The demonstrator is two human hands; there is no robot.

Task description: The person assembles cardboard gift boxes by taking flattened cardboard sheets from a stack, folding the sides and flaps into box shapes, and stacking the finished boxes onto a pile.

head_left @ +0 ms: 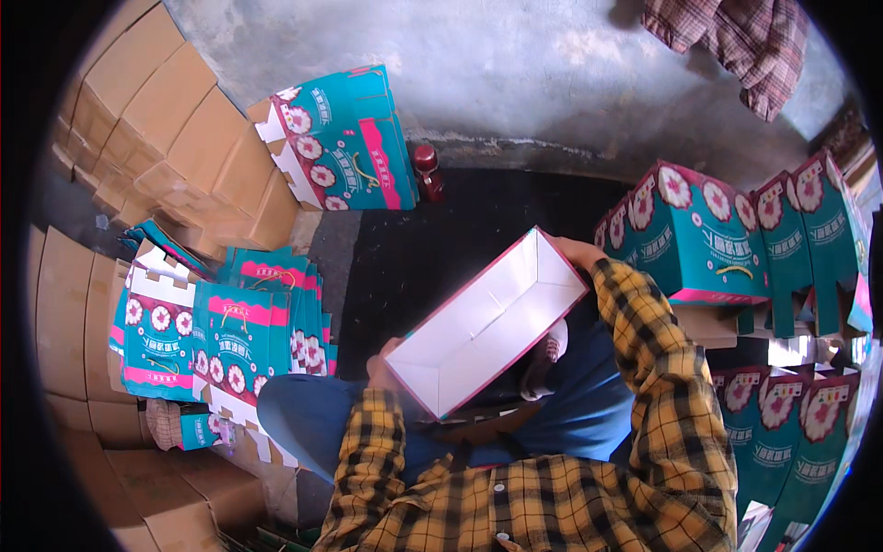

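Observation:
Above my lap, tilted so its open top faces me, is a long cardboard gift box [483,317] with a plain white inside and a thin dark red rim. My left hand [380,366] grips it at the near left end, the fingers mostly hidden by the box wall. At the far right corner my right hand [577,252] holds the other end, its fingertips out of sight behind the side. Inside the box I see only bare white walls and a seam across the bottom.
Flat printed teal cartons [230,345] lie piled at my left, and another flat stack [345,147] leans against the wall. Brown cartons [175,120] rise at the far left. Formed teal boxes [704,239] stand at right. A dark red object [427,170] stands by the wall.

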